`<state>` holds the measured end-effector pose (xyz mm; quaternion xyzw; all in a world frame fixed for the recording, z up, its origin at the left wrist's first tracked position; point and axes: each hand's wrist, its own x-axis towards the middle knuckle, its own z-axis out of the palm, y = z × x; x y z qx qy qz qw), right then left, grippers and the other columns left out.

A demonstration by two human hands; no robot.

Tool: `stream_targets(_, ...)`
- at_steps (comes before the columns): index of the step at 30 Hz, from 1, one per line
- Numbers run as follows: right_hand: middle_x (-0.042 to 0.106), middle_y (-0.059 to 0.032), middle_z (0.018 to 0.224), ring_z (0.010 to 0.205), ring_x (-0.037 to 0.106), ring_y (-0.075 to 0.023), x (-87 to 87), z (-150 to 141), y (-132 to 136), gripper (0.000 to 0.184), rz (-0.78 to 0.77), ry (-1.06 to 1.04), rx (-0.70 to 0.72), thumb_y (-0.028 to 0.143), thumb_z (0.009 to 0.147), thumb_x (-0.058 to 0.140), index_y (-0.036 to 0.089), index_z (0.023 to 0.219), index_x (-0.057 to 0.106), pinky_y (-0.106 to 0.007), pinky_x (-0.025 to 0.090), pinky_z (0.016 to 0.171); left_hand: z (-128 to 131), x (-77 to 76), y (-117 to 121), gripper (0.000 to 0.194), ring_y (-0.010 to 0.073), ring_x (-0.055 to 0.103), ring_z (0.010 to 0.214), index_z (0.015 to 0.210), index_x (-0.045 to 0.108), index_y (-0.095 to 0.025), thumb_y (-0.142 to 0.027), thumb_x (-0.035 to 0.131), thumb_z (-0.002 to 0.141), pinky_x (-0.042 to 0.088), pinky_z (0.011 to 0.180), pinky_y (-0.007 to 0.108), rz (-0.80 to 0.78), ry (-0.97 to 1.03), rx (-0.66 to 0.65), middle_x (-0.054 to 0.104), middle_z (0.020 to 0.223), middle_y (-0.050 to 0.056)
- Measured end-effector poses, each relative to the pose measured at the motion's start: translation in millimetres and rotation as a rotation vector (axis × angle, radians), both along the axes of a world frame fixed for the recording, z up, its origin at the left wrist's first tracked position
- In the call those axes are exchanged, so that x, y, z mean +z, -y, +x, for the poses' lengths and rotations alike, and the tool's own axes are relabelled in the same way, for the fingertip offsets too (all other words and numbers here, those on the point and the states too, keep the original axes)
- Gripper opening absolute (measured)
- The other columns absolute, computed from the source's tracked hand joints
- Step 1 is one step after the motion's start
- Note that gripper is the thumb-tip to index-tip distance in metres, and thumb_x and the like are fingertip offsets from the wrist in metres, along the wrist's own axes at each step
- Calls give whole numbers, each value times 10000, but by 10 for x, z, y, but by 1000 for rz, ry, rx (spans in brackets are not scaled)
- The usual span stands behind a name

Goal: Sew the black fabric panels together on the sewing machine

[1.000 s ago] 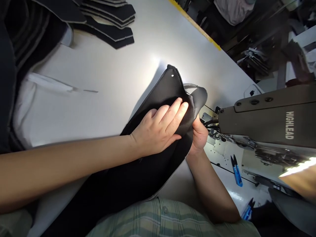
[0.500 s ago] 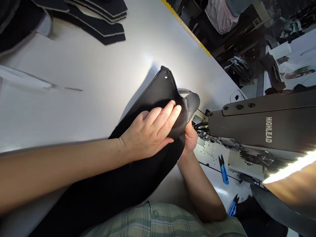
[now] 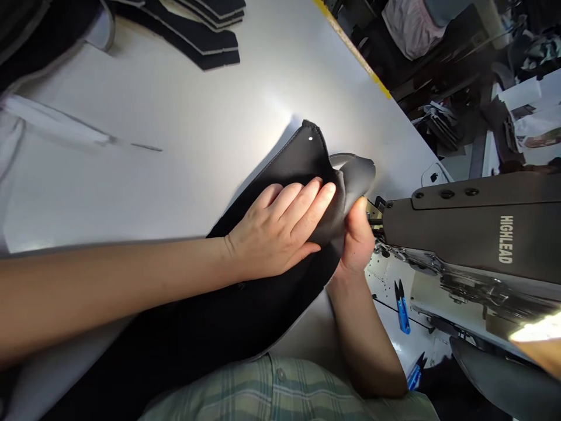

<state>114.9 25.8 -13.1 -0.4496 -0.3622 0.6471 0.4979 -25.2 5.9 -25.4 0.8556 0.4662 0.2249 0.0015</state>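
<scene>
A long black fabric piece (image 3: 245,310) with a stitched, pointed corner runs from the lower left to the middle of the head view. My left hand (image 3: 280,228) lies flat on it, fingers stretched out. At its right edge, my right hand (image 3: 357,240) grips the black fabric, thumb on the near side and the other fingers hidden behind. Beyond that thumb, a grey flap (image 3: 358,175) of the piece curls up. A small white dot shows near the pointed corner. Close on the right stands a sewing machine (image 3: 456,234), its needle area partly hidden by my right hand.
Blue thread snips (image 3: 402,310) lie on the machine bed, with a second blue pair (image 3: 415,374) lower down. Cut black panels (image 3: 197,35) are stacked at the back left of the white table (image 3: 184,111). A white strip (image 3: 56,120) lies at the left. A lamp (image 3: 539,330) glows lower right.
The whole view has shifted, so most things sit further right. My right thumb now stands higher and shows more against the grey flap. My left hand stays flat on the fabric.
</scene>
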Motion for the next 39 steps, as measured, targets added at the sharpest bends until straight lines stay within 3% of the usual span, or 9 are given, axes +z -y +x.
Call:
stream_targets(3, 707, 36, 981, 1115, 592, -166, 98, -38, -48, 231, 116, 149, -77, 462, 847, 546, 275, 837, 680, -301, 501, 951, 12, -24, -16, 655, 332, 427, 1277, 1417, 340, -61, -420, 475, 886, 340, 1028, 441, 39, 56, -7, 442, 1405, 204)
stream_targets(8, 710, 23, 911, 1068, 615, -191, 209, -99, -27, 159, 241, 275, -191, 375, 830, 563, 267, 802, 677, -332, 497, 948, 18, -22, -13, 686, 343, 363, 1338, 1423, 316, -45, -406, 509, 872, 292, 1080, 482, 6, 71, -12, 373, 1450, 228)
stream_targets(17, 712, -16, 978, 1142, 577, -226, 128, -127, -48, 354, -56, 163, -96, 574, 799, 511, 265, 852, 677, -404, 486, 967, 30, -53, -33, 688, 345, 386, 1323, 1430, 344, -80, -432, 510, 862, 323, 1070, 474, -72, 81, -4, 367, 1462, 208)
stream_targets(22, 716, -14, 972, 1178, 552, -229, 99, -114, -52, 437, -78, 152, -77, 663, 765, 507, 294, 915, 686, -432, 472, 987, 9, -3, -47, 684, 340, 399, 1313, 1440, 323, -83, -423, 495, 872, 343, 1053, 467, -119, 54, -26, 374, 1459, 203)
stream_targets(30, 708, -7, 995, 1172, 560, -236, 77, -98, -18, 452, -38, 238, -110, 666, 805, 440, 324, 996, 666, -447, 503, 944, 11, -8, -53, 678, 350, 420, 1292, 1437, 340, -111, -429, 512, 864, 360, 1034, 473, -125, 44, -27, 395, 1449, 193)
stream_targets(39, 707, -6, 979, 1169, 556, -226, 82, -105, -13, 464, -49, 229, -94, 685, 799, 433, 326, 961, 678, -427, 486, 959, 16, -14, -43, 675, 341, 406, 1304, 1449, 315, -115, -410, 495, 869, 344, 1042, 468, -127, 39, -23, 381, 1460, 187)
